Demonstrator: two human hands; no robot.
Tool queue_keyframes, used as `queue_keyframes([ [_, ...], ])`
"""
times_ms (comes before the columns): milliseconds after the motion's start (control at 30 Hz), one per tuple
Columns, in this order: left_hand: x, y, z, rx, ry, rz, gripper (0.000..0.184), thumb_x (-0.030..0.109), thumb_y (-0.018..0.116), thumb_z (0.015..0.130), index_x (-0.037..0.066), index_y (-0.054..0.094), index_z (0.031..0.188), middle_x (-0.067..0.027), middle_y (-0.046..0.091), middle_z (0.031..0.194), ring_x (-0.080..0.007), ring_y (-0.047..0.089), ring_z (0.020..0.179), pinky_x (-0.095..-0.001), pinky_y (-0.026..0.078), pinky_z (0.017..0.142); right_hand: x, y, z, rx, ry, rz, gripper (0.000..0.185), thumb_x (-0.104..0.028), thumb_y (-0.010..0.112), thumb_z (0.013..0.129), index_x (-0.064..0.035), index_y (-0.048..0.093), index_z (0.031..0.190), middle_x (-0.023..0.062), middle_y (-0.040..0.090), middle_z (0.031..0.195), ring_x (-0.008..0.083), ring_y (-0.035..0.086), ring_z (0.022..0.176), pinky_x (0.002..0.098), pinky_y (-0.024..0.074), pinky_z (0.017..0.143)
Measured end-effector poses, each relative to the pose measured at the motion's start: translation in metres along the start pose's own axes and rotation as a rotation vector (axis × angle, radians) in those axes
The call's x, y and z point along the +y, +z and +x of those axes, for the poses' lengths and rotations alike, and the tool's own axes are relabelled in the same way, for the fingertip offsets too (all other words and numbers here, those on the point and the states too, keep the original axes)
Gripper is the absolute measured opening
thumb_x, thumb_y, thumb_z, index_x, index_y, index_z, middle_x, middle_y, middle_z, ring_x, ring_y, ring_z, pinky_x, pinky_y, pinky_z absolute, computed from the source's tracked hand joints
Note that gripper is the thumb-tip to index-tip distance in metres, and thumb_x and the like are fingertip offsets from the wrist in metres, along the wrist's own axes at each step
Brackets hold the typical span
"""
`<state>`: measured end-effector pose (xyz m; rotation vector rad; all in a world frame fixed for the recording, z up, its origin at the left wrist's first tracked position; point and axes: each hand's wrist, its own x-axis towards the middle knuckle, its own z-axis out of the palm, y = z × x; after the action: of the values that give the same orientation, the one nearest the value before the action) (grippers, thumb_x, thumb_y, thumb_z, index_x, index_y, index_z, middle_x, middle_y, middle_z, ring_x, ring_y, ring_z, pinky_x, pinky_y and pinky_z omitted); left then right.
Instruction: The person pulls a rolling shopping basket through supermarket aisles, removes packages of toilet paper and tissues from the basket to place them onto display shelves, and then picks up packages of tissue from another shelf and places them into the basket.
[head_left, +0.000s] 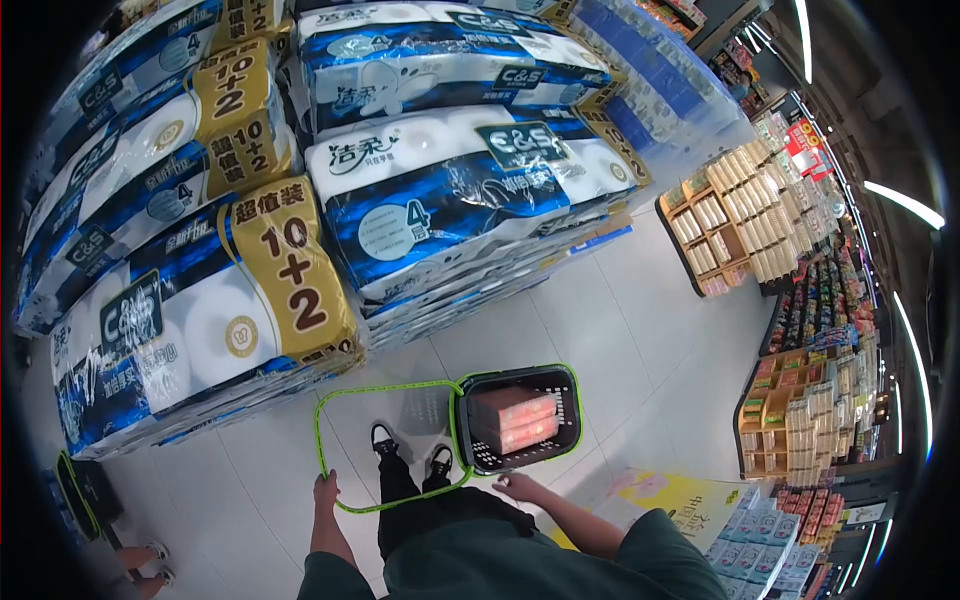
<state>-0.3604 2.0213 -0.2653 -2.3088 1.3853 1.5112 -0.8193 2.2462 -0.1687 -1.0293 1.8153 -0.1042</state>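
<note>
My left hand (325, 489) is closed around the bright green handle (318, 432) of a black shopping basket (571, 440). The long handle loop stretches out to the left of the basket, above my shoes. Two stacked pink-and-white packs (512, 418), wrapped in clear film, lie inside the basket. Just below the basket's near edge is my right hand (518, 487), its fingers loosely bent and apart, with nothing seen in it.
Large stacks of toilet paper packs (440, 190) rise ahead and to the left. Wooden shelves (712, 225) with goods line the right side. A yellow display (650, 510) is at lower right. Another person's legs (140, 560) and a black basket (92, 495) show at lower left.
</note>
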Motion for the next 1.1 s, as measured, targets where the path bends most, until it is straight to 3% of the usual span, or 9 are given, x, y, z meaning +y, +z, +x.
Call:
queue_keyframes([
  [100,0.023,0.011,-0.007,0.027,-0.018,0.098,0.061,0.053,0.044,0.091,-0.006,0.054,0.101,-0.0119,0.065,0.059,-0.0233,0.064,0.05,-0.0336,0.053,0.057,0.024,0.026,-0.015,-0.11,0.039,-0.006,0.051,-0.054,0.058,0.084,-0.009,0.061,0.108,0.0174,0.068,0.092,0.0311,0.065,0.087,0.0397,0.0507,0.079],
  [267,0.093,0.025,-0.039,-0.195,0.015,0.081,0.057,0.048,0.044,0.093,-0.007,0.053,0.104,-0.0153,0.067,0.065,-0.0234,0.066,0.053,-0.0331,0.055,0.054,0.014,0.03,0.001,-0.012,0.142,0.125,0.048,-0.049,0.058,0.084,-0.0048,0.062,0.105,0.0212,0.067,0.096,0.036,0.063,0.097,0.0431,0.0485,0.086],
  [433,0.164,0.062,-0.109,-0.753,0.028,-0.083,0.054,0.037,0.053,0.093,0.0,0.033,0.127,-0.0222,0.067,0.089,-0.0285,0.069,0.074,-0.0368,0.057,0.063,-0.028,0.024,0.039,0.225,-0.046,0.303,0.05,-0.049,0.055,0.086,-0.0034,0.065,0.103,0.0217,0.066,0.099,0.0338,0.062,0.096,0.0409,0.0483,0.085],
  [600,0.225,0.135,-0.198,-0.879,0.293,-0.001,0.04,0.029,0.052,0.094,-0.004,0.044,0.116,-0.0187,0.065,0.094,-0.0263,0.068,0.083,-0.0368,0.058,0.071,-0.111,-0.019,0.057,0.413,-0.152,0.8,0.063,-0.056,0.049,0.088,0.0013,0.058,0.113,0.0204,0.065,0.098,0.0301,0.06,0.099,0.0388,0.0438,0.091],
  [733,0.231,0.182,-0.218,-0.934,0.338,-0.074,0.031,0.025,0.051,0.095,-0.001,0.052,0.112,-0.012,0.065,0.095,-0.0218,0.065,0.092,-0.033,0.052,0.078,-0.111,-0.052,0.056,0.214,-0.169,1.159,0.053,-0.047,0.056,0.09,-0.0019,0.047,0.117,0.0103,0.061,0.088,0.0179,0.062,0.079,0.034,0.0508,0.072],
  [800,0.237,0.179,-0.232,-0.919,0.577,0.399,0.03,0.025,0.052,0.095,-0.001,0.056,0.107,-0.0099,0.066,0.096,-0.0176,0.063,0.092,-0.0286,0.048,0.081,-0.097,-0.07,0.04,0.214,-0.204,1.218,0.047,-0.043,0.058,0.09,-0.0038,0.046,0.113,0.0087,0.061,0.083,0.0169,0.061,0.071,0.0322,0.0513,0.064],
  [867,0.236,0.165,-0.229,-0.933,0.653,0.448,0.029,0.025,0.053,0.094,-0.001,0.058,0.105,-0.0095,0.067,0.096,-0.0165,0.063,0.09,-0.0281,0.048,0.08,-0.08,-0.081,0.029,0.304,-0.143,0.927,0.04,-0.036,0.061,0.087,-0.0037,0.045,0.105,0.0114,0.061,0.076,0.0196,0.062,0.06,0.0342,0.0499,0.052],
  [1033,0.273,0.117,-0.198,-0.506,0.749,0.323,0.023,0.02,0.057,0.09,0.0,0.063,0.097,-0.0108,0.068,0.088,-0.019,0.065,0.085,-0.0302,0.048,0.079,-0.052,-0.041,0.028,0.4,-0.21,0.488,0.041,-0.023,0.056,0.085,-0.0025,0.043,0.117,0.0209,0.063,0.085,0.0331,0.065,0.075,0.0438,0.051,0.064],
  [1100,0.296,0.114,-0.18,-0.303,0.887,0.447,0.021,0.013,0.056,0.086,0.003,0.062,0.103,-0.0142,0.066,0.1,-0.0254,0.062,0.098,-0.0334,0.047,0.084,-0.05,-0.021,0.015,0.517,-0.268,0.357,0.043,-0.018,0.055,0.084,-0.0018,0.042,0.122,0.0242,0.063,0.09,0.038,0.064,0.081,0.0468,0.0506,0.068],
])
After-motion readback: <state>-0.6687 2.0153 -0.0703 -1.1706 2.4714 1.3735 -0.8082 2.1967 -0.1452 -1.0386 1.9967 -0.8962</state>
